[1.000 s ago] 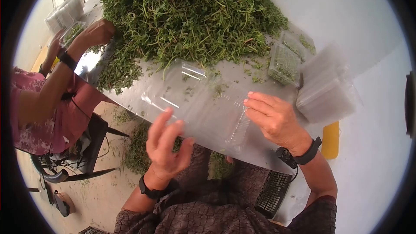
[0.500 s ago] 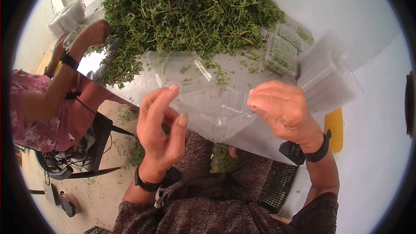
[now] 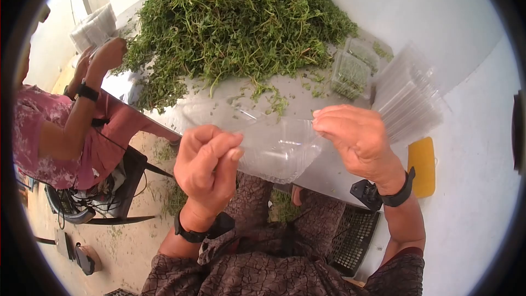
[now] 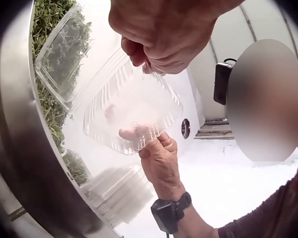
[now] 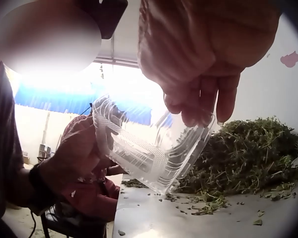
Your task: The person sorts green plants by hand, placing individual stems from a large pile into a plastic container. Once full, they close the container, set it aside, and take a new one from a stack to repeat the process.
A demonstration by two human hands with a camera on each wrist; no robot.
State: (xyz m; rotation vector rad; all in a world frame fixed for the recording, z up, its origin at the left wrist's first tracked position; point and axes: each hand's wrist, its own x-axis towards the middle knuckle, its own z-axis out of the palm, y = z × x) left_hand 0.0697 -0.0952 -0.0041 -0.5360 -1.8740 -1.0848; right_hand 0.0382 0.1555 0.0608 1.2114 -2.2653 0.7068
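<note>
A clear plastic clamshell container hangs between my two hands over the table's front edge, its lid swung out toward the green pile. My left hand pinches one side of it between thumb and fingers. At the opposite side, my right hand grips the rim with its fingertips. In the left wrist view the ribbed walls of the container show, and no greens appear inside. Behind it rises a large heap of leafy green stems on the metal table.
Closed boxes of greens and a stack of clear containers stand at the right. Beside them hangs a yellow board. Another person works at the left, near a chair. A black crate sits below.
The container has been lifted and tilted off the table between my hands. My left hand, loose and apart before, has moved in and now pinches its side; my right hand keeps hold.
</note>
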